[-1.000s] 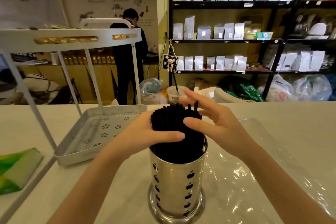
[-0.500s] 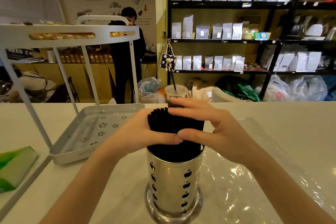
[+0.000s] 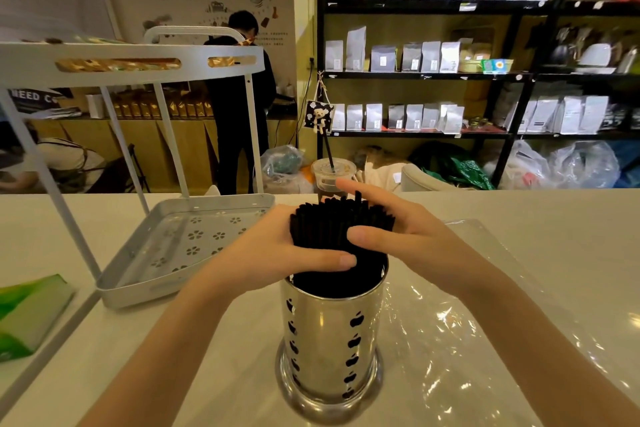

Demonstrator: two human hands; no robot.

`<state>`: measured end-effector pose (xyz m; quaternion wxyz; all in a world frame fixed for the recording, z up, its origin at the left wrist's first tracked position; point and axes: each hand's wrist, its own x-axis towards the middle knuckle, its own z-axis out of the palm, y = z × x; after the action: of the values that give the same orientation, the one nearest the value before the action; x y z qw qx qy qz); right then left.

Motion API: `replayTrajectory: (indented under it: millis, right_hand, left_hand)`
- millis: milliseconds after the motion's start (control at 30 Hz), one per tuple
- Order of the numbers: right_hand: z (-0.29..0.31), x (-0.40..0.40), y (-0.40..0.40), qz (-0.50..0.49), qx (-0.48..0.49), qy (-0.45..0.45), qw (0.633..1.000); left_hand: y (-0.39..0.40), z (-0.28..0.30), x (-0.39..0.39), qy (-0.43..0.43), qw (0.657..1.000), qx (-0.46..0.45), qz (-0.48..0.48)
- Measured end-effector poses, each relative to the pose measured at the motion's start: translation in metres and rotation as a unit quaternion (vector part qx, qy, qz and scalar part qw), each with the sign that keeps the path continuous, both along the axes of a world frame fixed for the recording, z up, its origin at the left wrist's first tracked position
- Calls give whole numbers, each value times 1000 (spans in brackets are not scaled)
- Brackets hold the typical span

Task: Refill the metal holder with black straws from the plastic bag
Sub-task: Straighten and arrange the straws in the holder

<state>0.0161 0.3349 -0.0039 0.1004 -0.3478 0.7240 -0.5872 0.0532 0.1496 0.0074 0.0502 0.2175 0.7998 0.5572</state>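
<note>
- Your left hand (image 3: 277, 253) has its grip curled round the near and left side of the black straws (image 3: 332, 230), thumb lying across the front of the bundle just above the rim.
- Your right hand (image 3: 401, 236) wraps the other side, thumb pressed on the front and fingers reaching over the tops at the back; both grips hold the same bundle and nothing else.
- The straws stand upright in the metal holder (image 3: 332, 340), which sits near the front edge of the worktop (image 3: 554, 218), its right side resting on the flattened plastic bag (image 3: 450, 340).
- The holder looks packed full, so the job is probably at the settling stage.
- One straw (image 3: 356, 196) stands a little proud at the back; press down unevenly and it could buckle or kink.
- Squeeze too hard and you may crush the outer straws; let go all at once and the tops may splay over the rim.
- The bag under the base is slick, so a sideways shove could make the holder slide or tip.
- The iced drink (image 3: 330, 175) stands just behind your hands; a stray push toward the worktop's far edge could knock it.
</note>
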Motion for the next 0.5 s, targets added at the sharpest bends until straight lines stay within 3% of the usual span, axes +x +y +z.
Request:
replayTrajectory:
  millis: [267, 500]
  right_hand:
    - [1, 14, -6, 6, 4, 68, 998]
    - [1, 19, 3, 11, 5, 44, 999]
  left_hand:
    - [-3, 5, 10, 49, 999, 6, -17]
    - [-12, 11, 19, 60, 985, -152, -49]
